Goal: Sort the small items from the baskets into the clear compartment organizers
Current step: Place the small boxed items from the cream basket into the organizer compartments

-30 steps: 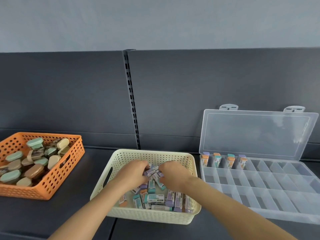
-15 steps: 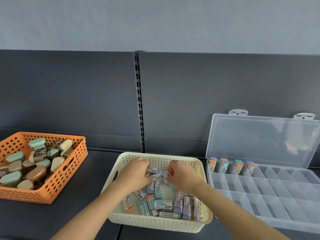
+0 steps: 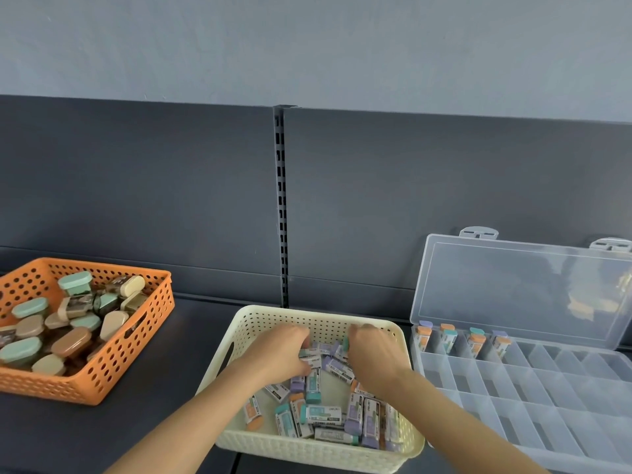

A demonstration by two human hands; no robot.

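A cream basket [image 3: 273,319] in front of me holds several small wrapped erasers [image 3: 321,413] in purple, teal and orange. Both my hands are down inside its far half. My left hand [image 3: 277,354] has its fingers curled over erasers at the pile's back. My right hand [image 3: 371,352] is curled over erasers beside it; what each hand holds is hidden under the fingers. To the right lies the clear compartment organizer [image 3: 533,398] with its lid up. Its back row holds several erasers [image 3: 448,340] standing in the leftmost compartments.
An orange basket [image 3: 113,367] at the left holds several oval cases in green, tan and brown. A dark shelf back panel with a slotted upright [image 3: 281,206] rises behind everything. The organizer's raised lid [image 3: 513,285] leans against that panel.
Both hands have shifted toward the basket's far side and moved slightly apart. The view has tilted, so everything sits lower and further right in the frame.
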